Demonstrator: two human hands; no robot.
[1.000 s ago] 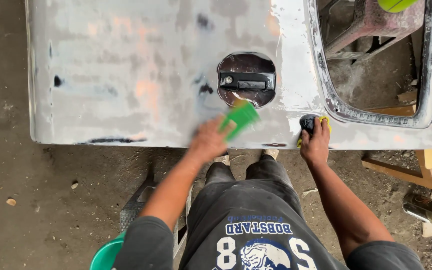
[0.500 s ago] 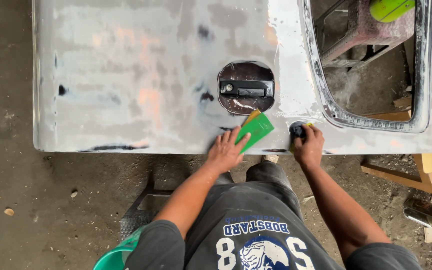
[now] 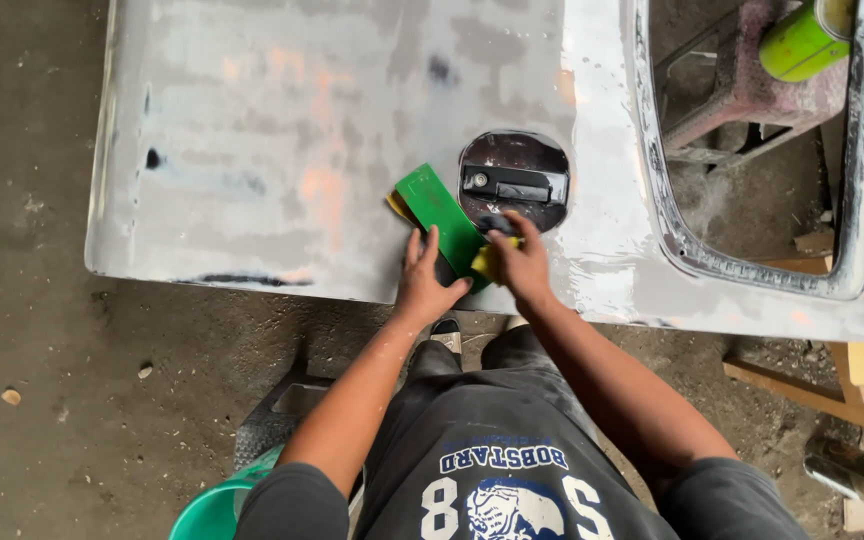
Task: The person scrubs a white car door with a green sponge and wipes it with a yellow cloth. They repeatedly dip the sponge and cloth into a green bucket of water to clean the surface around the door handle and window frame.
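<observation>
bare, dusty concrete floor [image 3: 32,330] spreads under everything, and lying flat above it is a sanded grey car door panel [image 3: 282,130] with patches of orange and dark spots, its window opening to the right. near the middle of the panel sits a round dark recess with a black door handle [image 3: 512,183]. just left of that recess a green rectangular sheet [image 3: 440,218] lies tilted on the metal, with a bit of yellow showing at its far left edge. the left hand [image 3: 427,280] rests on the near end of the green sheet, fingers spread apart and pressed flat on it. the right hand [image 3: 522,265] sits just beside it to the right, fingers curled together and clamped on a small yellow and black pad [image 3: 492,250] at the near rim of the recess. through the window opening a reddish metal stool [image 3: 752,90] shows, with a lime green can [image 3: 802,40] lying on it. a green bucket [image 3: 217,505] stands at the near edge, left of the person's knees, and wooden boards [image 3: 852,390] lie on the right.
</observation>
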